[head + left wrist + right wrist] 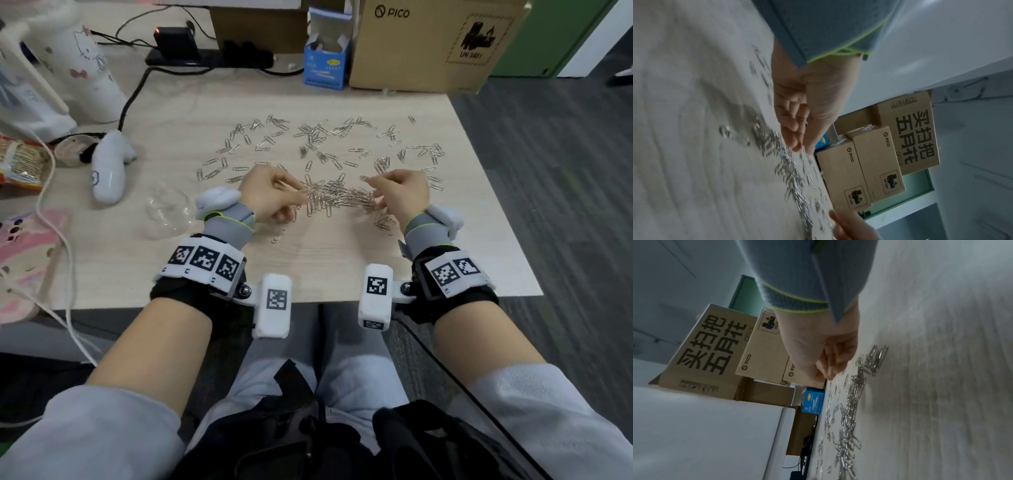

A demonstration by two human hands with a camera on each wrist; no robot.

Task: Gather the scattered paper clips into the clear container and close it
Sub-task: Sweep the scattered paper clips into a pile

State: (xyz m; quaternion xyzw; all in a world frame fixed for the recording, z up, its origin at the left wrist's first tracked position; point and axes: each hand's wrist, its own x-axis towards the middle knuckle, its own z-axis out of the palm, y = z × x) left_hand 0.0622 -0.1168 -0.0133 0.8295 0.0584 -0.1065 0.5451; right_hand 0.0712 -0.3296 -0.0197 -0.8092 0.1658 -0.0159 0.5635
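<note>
Many silver paper clips (318, 137) lie scattered over the light wooden table (342, 260). A denser pile of clips (339, 200) sits between my hands. My left hand (298, 197) touches the pile's left side with curved fingers, and its fingertips (799, 146) meet the clips (789, 170). My right hand (373, 192) touches the pile's right side, fingers bent over the clips (851, 410). Neither hand plainly grips anything. The clear container (168, 212) lies open on the table, left of my left wrist.
A white controller (109, 171) and cables lie left of the clips. At the back stand a blue clip box (325, 65) and a PICO cardboard box (428, 44). A white bottle (82, 68) stands far left. The table's right edge (496, 205) runs close to the clips.
</note>
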